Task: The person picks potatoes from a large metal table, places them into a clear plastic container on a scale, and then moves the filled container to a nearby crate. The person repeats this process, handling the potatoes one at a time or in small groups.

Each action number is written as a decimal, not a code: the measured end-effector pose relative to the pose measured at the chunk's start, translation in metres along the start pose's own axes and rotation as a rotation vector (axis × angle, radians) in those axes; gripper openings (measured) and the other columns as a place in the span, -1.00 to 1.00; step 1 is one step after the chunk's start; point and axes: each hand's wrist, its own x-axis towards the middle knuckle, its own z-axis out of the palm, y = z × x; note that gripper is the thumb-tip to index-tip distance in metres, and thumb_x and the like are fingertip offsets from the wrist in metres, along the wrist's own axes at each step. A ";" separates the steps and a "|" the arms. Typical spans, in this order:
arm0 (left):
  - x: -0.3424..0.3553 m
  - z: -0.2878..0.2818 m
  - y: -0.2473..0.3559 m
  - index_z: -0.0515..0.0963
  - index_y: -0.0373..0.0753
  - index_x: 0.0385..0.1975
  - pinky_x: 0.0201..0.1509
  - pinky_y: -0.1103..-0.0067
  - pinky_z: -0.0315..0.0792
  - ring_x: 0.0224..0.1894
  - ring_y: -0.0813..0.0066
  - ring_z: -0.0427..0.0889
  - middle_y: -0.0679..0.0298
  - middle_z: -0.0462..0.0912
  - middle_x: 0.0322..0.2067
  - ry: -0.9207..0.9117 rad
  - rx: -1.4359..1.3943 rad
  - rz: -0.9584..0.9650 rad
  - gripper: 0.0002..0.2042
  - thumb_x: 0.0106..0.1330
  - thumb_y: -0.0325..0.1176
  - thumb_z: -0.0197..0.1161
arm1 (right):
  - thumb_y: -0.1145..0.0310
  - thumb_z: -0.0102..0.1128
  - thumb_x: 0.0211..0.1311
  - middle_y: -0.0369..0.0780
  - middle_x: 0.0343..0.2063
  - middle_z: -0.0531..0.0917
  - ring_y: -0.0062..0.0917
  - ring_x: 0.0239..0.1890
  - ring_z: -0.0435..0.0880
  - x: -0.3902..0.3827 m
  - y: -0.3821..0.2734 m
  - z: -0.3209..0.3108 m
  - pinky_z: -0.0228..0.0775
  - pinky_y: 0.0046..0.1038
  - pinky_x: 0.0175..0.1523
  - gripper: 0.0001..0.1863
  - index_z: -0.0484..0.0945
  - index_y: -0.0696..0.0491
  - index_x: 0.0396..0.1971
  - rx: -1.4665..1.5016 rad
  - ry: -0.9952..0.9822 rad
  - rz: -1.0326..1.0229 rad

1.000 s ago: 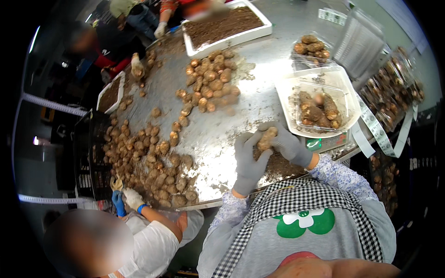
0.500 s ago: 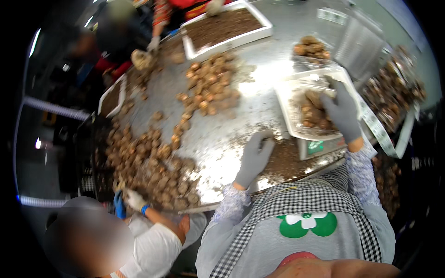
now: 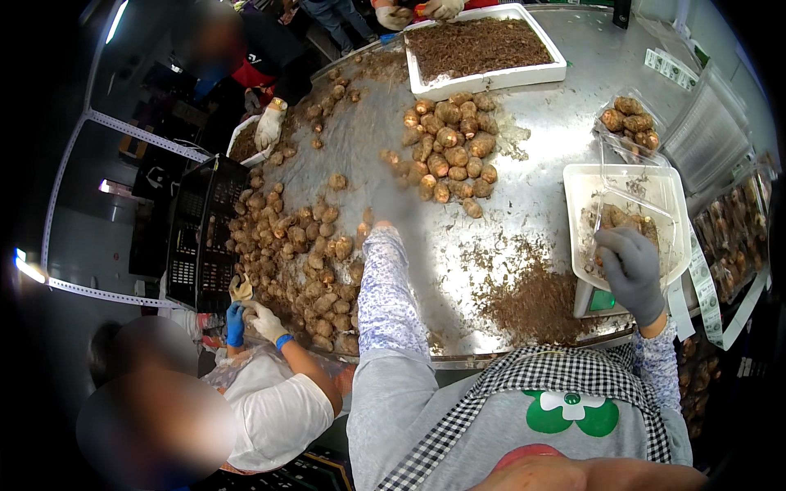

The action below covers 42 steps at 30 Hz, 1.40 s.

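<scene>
My left hand (image 3: 391, 199), smeared by motion, reaches forward into loose brown tubers (image 3: 450, 141) on the metal table (image 3: 426, 303); its fingers and anything in them are unclear. My gloved right hand (image 3: 629, 266) has curled fingers at the near left part of a clear plastic punnet (image 3: 656, 209) with tubers inside; what exactly they grip is hidden. The punnet sits in a white tray (image 3: 583, 196) on a scale (image 3: 601, 301). Dark soil is scattered between my hands.
White boxes of soil (image 3: 479, 51) stand at the back. A filled punnet (image 3: 626, 123), stacked empty punnets (image 3: 700, 123) and label strips (image 3: 702, 286) are right. A black crate (image 3: 201, 233) borders more tubers. Co-workers' gloved hands (image 3: 270, 326) work at left and back.
My view has shifted. My left hand has moved forward and away from my right, which earlier held a tuber beside it and moved onto the punnet, now at its nearer side.
</scene>
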 end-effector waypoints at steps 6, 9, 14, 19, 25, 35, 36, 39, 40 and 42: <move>-0.022 0.010 -0.020 0.34 -0.24 0.28 0.04 0.31 0.51 0.00 0.05 0.61 0.06 0.61 0.03 0.087 -0.310 -0.014 -0.43 0.30 -0.17 0.26 | 0.54 0.28 0.08 -0.19 -0.44 0.64 -0.28 -0.44 0.63 -0.001 -0.008 0.023 0.46 -0.32 -0.34 -0.78 0.58 0.07 -0.23 0.105 -0.072 -0.030; -0.042 0.009 -0.034 0.40 -0.22 0.20 -0.02 0.34 0.54 -0.03 0.20 0.63 0.13 0.61 0.00 -0.092 -1.238 -0.323 -0.60 0.44 -0.21 0.11 | 0.52 0.28 0.10 -0.19 -0.44 0.65 -0.29 -0.45 0.63 -0.002 -0.013 0.028 0.46 -0.32 -0.34 -0.80 0.58 0.07 -0.23 0.145 -0.114 -0.008; -0.084 0.004 -0.011 0.44 -0.26 0.07 -0.27 0.43 0.47 -0.29 0.28 0.56 0.11 0.59 -0.19 -0.306 -1.831 -0.498 -0.54 0.51 0.04 -0.09 | 0.47 0.27 0.13 -0.20 -0.44 0.64 -0.31 -0.44 0.63 0.000 -0.018 0.040 0.45 -0.32 -0.34 -0.83 0.60 0.03 -0.24 0.205 -0.152 -0.060; -0.110 0.010 -0.011 0.49 -0.30 -0.05 -0.44 0.47 0.37 -0.40 0.31 0.53 0.15 0.59 -0.30 -0.252 -1.759 -0.689 -0.56 0.50 0.02 -0.04 | 0.46 0.24 0.16 -0.23 -0.48 0.58 -0.32 -0.44 0.60 0.000 -0.026 0.043 0.43 -0.33 -0.35 -0.84 0.60 0.01 -0.24 0.204 -0.257 -0.090; -0.127 0.017 -0.060 0.44 -0.33 0.13 -0.34 0.52 0.48 -0.34 0.45 0.56 0.25 0.59 -0.39 -0.198 -1.198 -0.355 -0.57 0.38 -0.21 0.21 | 0.44 0.24 0.17 -0.23 -0.50 0.56 -0.33 -0.46 0.58 -0.012 -0.022 0.041 0.42 -0.33 -0.37 -0.85 0.61 0.01 -0.24 0.178 -0.291 -0.057; -0.124 -0.017 -0.034 0.34 -0.19 0.27 0.02 0.26 0.55 -0.02 -0.03 0.62 -0.13 0.44 0.10 -0.294 0.403 -0.208 -0.44 0.28 -0.15 0.20 | 0.42 0.22 0.17 -0.21 -0.42 0.64 -0.29 -0.36 0.63 -0.023 -0.018 0.044 0.44 -0.30 -0.28 -0.86 0.61 0.01 -0.25 0.189 -0.404 -0.006; -0.128 -0.022 -0.046 0.33 -0.18 0.27 0.03 0.23 0.53 0.00 -0.06 0.60 -0.13 0.44 0.10 -0.363 0.546 -0.149 -0.47 0.31 -0.20 0.17 | 0.41 0.22 0.18 -0.21 -0.42 0.63 -0.29 -0.36 0.63 -0.023 -0.018 0.042 0.43 -0.30 -0.28 -0.86 0.61 0.01 -0.25 0.180 -0.412 -0.009; -0.141 -0.028 -0.048 0.48 -0.23 0.11 0.04 0.15 0.51 0.05 -0.10 0.55 -0.11 0.45 0.08 -0.207 0.449 -0.381 -0.64 0.45 -0.19 -0.03 | 0.43 0.21 0.17 -0.21 -0.43 0.63 -0.29 -0.37 0.63 -0.030 -0.015 0.039 0.43 -0.30 -0.30 -0.85 0.62 0.00 -0.24 0.142 -0.380 0.017; -0.149 -0.027 -0.064 0.51 -0.24 0.06 0.04 0.16 0.51 0.05 -0.08 0.55 -0.09 0.46 0.07 -0.120 0.401 -0.432 -0.65 0.46 -0.19 -0.06 | 0.42 0.22 0.18 -0.21 -0.45 0.61 -0.30 -0.41 0.61 -0.033 -0.015 0.041 0.43 -0.31 -0.33 -0.86 0.62 0.00 -0.26 0.150 -0.367 0.015; -0.155 -0.027 -0.079 0.54 -0.28 0.00 0.04 0.22 0.52 0.04 -0.02 0.56 -0.01 0.52 -0.02 -0.011 0.356 -0.487 -0.67 0.42 -0.20 0.05 | 0.39 0.23 0.18 -0.22 -0.50 0.56 -0.31 -0.50 0.57 -0.037 -0.014 0.046 0.42 -0.33 -0.39 -0.89 0.63 -0.01 -0.28 0.161 -0.336 0.010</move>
